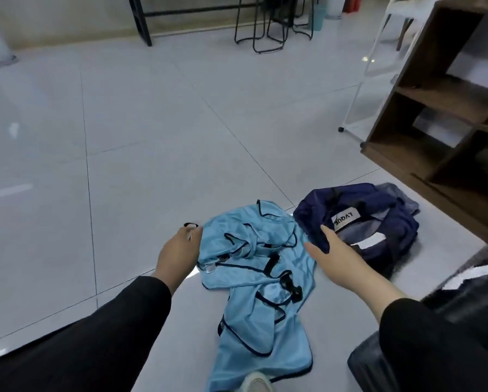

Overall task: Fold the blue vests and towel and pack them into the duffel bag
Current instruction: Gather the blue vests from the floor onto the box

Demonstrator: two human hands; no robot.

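**Vests in a heap, bag waiting — folding barely begun**

Nearest the lens, a pale shoe [258,381] pokes in at the bottom edge, and the tail of the blue vests [265,301] runs right up to it. The vests lie crumpled on the tiled floor [123,137], dark-trimmed, straps and black buckles tangled across the middle; how many there are in that pile I can't tell. No neat fold anywhere, so by my read the folding is all still ahead.

Up a little, the left hand [180,250] sits at the pile's left edge, fingers curled around a black strap end there. The right hand [333,250] is at the pile's right edge, fingers straight and together, thumb raised against the rim of the bag [378,222], gripping nothing.

Just beyond, the navy duffel slumps on the floor, touching the vests, mouth gaping, a white label showing inside. Nothing blue looks packed yet. A greyish cloth [401,199] peeks out behind it; towel or bag flap, I can't say.

Farther right stands a brown shelf [435,108].
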